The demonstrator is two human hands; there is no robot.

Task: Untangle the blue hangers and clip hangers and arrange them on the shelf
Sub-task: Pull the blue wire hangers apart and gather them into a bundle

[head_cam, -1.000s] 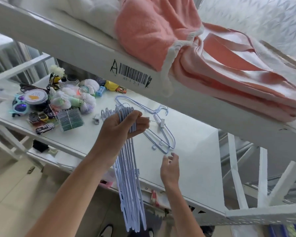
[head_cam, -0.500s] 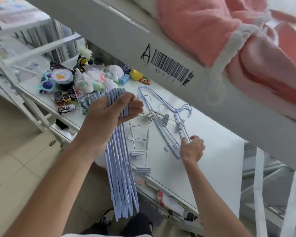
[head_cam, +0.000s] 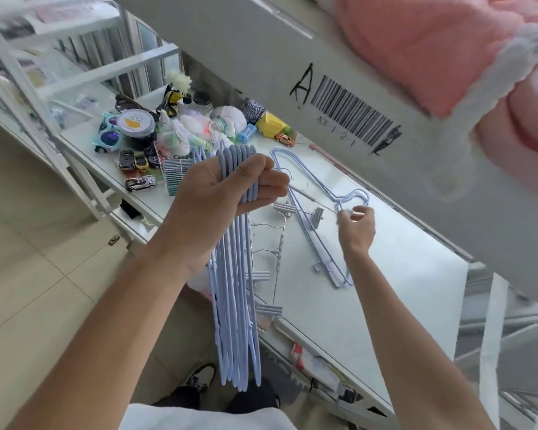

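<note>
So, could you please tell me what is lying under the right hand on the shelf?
Under the right hand lie blue hangers on the white shelf, its fingers pinching a clip at their hooked end. What exactly is pinched is partly covered by the fingers.

Soft, bright daylight fills the room, seemingly from the windows at upper left, where the view washes out pale. The white shelf (head_cam: 385, 274) gleams with mild glare and carries only faint shadows. Wide-angle distortion bends straight rails near the edges. The pink towel (head_cam: 448, 41) at upper right smears with blur; the centre stays fairly sharp.
</note>
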